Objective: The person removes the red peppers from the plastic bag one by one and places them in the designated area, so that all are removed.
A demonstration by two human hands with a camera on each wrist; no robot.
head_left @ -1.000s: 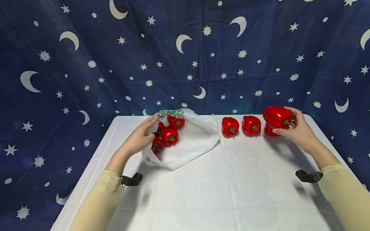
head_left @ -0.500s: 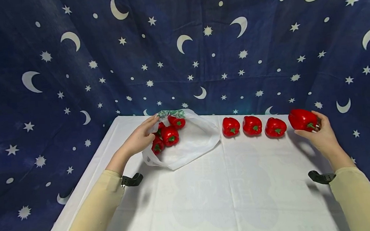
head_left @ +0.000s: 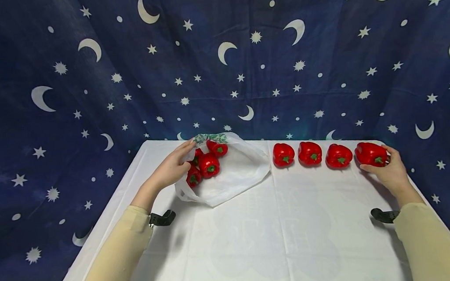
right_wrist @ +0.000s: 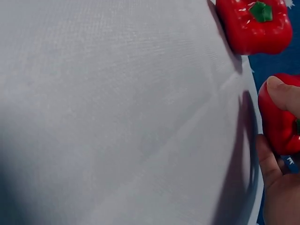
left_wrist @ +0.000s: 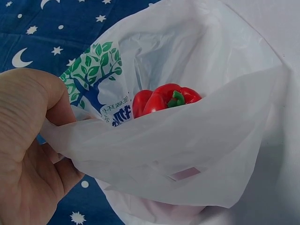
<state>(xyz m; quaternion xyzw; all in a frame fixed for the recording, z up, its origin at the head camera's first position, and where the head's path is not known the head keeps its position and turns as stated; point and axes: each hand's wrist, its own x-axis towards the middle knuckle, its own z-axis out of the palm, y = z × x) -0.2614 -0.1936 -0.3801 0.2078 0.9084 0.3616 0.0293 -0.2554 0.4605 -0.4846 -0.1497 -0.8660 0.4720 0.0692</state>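
Observation:
My right hand (head_left: 386,169) grips a red bell pepper (head_left: 370,153) at the right end of a row on the white table (head_left: 280,233); the pepper looks to rest on the cloth. Three more red peppers (head_left: 309,153) stand in line left of it. In the right wrist view my thumb (right_wrist: 283,96) presses the held pepper (right_wrist: 276,124), with its neighbour (right_wrist: 255,23) just beyond. My left hand (head_left: 171,166) pinches the rim of a white plastic bag (head_left: 231,175) and holds it open. Several red peppers (head_left: 209,164) lie inside; one (left_wrist: 164,99) shows in the left wrist view.
A dark blue cloth with moons and stars (head_left: 218,57) hangs behind and around the table. The row of peppers runs along the far edge, close to the right corner. Bare white cloth stretches across the near half.
My right hand has carried the pepper rightward past the third pepper in the row and lowered it to the row's right end. The left hand and bag have stayed put.

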